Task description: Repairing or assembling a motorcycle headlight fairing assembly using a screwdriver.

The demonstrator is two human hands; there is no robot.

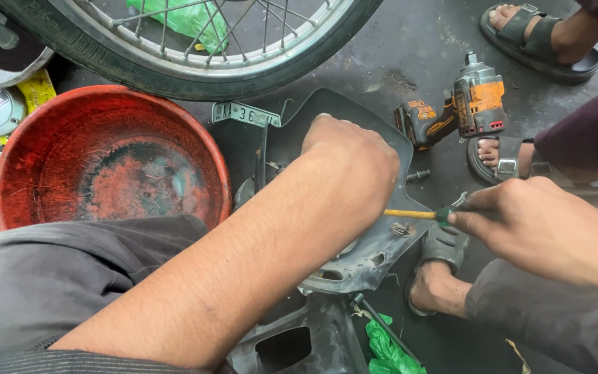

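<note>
Left hand (351, 163) is closed over the dark plastic fender panel (375, 242) on the floor. Right hand (534, 225) grasps the screwdriver (417, 215), its shaft reaching under the left hand. Beyond lies an orange impact wrench (461, 107).

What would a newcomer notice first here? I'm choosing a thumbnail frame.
The big red basin at left, worn inside, under a spoked wheel across the top. At centre the left hand presses on a dark plastic fender panel, while the right hand holds a yellow-shafted screwdriver against it. An orange power tool lies on the floor beyond.
</note>
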